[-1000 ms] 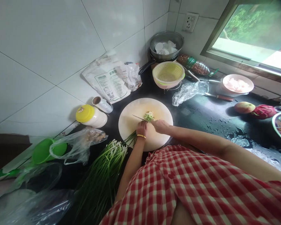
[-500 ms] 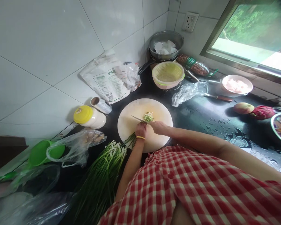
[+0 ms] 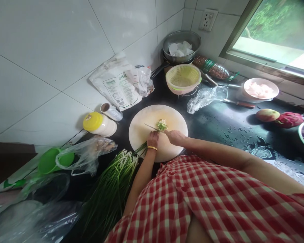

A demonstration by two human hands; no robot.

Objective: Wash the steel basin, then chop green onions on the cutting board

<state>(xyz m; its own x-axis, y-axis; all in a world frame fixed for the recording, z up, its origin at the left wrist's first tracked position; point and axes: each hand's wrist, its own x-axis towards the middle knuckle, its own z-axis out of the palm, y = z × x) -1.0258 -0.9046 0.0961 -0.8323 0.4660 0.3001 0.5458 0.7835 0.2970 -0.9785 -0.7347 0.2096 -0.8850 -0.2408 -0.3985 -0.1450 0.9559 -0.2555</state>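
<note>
Fingers of the right hand (image 3: pixel 176 137) grip a knife (image 3: pixel 152 127); those of the left hand (image 3: pixel 152 138) appear closed over green stalks (image 3: pixel 142 149), though partly hidden. Chopped bits (image 3: pixel 162 124) lie beside the blade on a round board (image 3: pixel 139 126). Left of it, a leafy bunch (image 3: pixel 114 179) lies on the dark bench (image 3: pixel 218 130).

Place: kitchen | Signs: cutting board (image 3: pixel 168 150), yellow colander (image 3: pixel 183 77), metal bowl (image 3: pixel 167 47), tiled wall (image 3: pixel 53 50)

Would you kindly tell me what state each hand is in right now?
Left hand: closed, holding green stalks.
Right hand: closed, holding the knife.
</note>
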